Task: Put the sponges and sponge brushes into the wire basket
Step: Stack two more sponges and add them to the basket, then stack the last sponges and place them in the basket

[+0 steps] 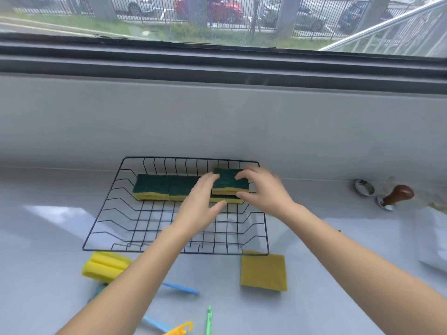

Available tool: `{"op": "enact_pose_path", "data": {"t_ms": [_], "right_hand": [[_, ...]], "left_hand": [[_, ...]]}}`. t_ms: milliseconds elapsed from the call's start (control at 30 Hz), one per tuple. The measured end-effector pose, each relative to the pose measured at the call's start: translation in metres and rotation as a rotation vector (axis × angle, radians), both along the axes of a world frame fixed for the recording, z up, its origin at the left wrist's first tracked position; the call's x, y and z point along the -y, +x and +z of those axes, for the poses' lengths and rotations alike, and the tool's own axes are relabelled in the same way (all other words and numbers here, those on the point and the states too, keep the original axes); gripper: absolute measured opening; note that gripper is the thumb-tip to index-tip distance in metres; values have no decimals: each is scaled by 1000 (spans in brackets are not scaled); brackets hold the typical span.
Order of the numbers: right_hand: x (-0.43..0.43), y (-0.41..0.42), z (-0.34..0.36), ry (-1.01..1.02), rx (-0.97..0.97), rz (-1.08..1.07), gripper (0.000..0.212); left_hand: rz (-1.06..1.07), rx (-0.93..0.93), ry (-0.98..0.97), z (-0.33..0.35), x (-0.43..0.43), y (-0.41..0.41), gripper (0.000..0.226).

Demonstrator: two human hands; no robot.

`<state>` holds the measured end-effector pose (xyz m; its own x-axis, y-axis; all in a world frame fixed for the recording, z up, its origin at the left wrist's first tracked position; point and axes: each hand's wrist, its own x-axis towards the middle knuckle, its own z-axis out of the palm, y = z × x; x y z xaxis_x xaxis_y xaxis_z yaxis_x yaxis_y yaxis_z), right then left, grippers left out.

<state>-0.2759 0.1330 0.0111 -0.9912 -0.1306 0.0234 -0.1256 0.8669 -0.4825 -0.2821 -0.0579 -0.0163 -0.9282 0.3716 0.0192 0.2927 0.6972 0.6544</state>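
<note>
Grey desk (60, 274) under a window. Wire basket (116, 213) holds three green-topped sponges: two side by side along the far wall, one partly hidden beneath the top sponge (229, 181). Right hand (263, 189) pinches that top sponge, thumb at its near edge, fingers on the far edge. Left hand (200, 204) lies flat and spread against its left end. Best to lower it square, then let go. Outside the basket: one yellow sponge (263, 270), two yellow brush heads (106, 264), several coloured handles, count unclear.
</note>
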Motion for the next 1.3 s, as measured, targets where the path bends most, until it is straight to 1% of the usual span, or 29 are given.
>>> {"op": "enact_pose_path", "data": {"t_ms": [100,200,267,333,400,467,567,733,867,967,1033,1133,1233,1300], "right_hand": [[12,47,13,-106,-140,56,23],[20,108,14,-177,-196,101,15],[24,150,7,-229,-139,161,13],[28,191,-9,-252,-25,218,15],[27,224,-28,-229,55,238,16],[20,242,-43,-201,91,231,18],[11,244,-52,-138,90,207,20],[3,228,-57,-13,25,143,27],[2,212,-59,129,118,64,40],[2,206,-60,180,195,24,48],[3,207,-62,223,235,6,51],[10,212,-65,327,217,-15,60],[22,216,-65,415,197,56,62],[29,221,-67,445,193,89,62]], "left_hand": [[-36,-65,38,21,4,46,54],[-42,-122,80,28,18,103,45],[-11,-115,92,24,29,145,41],[10,-79,85,13,42,185,38],[37,-39,49,0,55,222,37],[89,-12,24,-12,70,250,37],[176,-1,1,-19,94,280,37],[309,-73,-142,-24,141,312,34],[421,-62,-290,-30,176,329,38],[563,42,-373,-38,196,342,47],[552,111,-386,-47,202,351,53],[515,95,-440,-56,199,354,57],[522,74,-479,-52,192,346,52],[512,66,-465,-51,185,342,47]]}}
